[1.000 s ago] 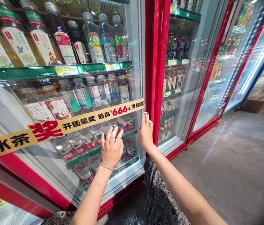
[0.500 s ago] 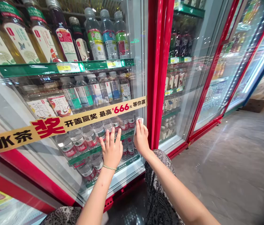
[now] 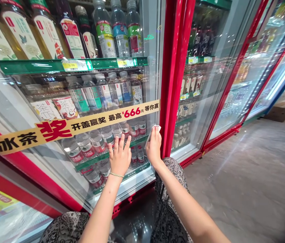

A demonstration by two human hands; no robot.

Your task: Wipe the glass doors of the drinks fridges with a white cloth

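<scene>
A glass cooler door (image 3: 153,81) with a red frame fills the middle and left. My left hand (image 3: 120,157) lies against the glass with its fingers spread, holding nothing. To its right, my right hand (image 3: 154,146) presses a folded white wipe (image 3: 156,128) on the glass near the door's right edge. Most of the wipe is hidden under the fingers. Just above both hands runs a tan sticker strip (image 3: 89,124) with black and red lettering. Behind the pane, water bottles (image 3: 74,153) with red labels stand on a low shelf.
Larger tea bottles (image 3: 22,32) stand on the upper green-edged shelf (image 3: 43,67). A red door post (image 3: 175,74) rises right of my hands, with more coolers beyond. A cardboard box (image 3: 284,111) sits on the grey floor (image 3: 246,175). My patterned trouser knees (image 3: 171,192) are close to the cooler base.
The view has shifted slightly. My right hand with the wipe stays by the door's right edge, its fingers now pointing more upright. My left hand keeps its place on the glass.
</scene>
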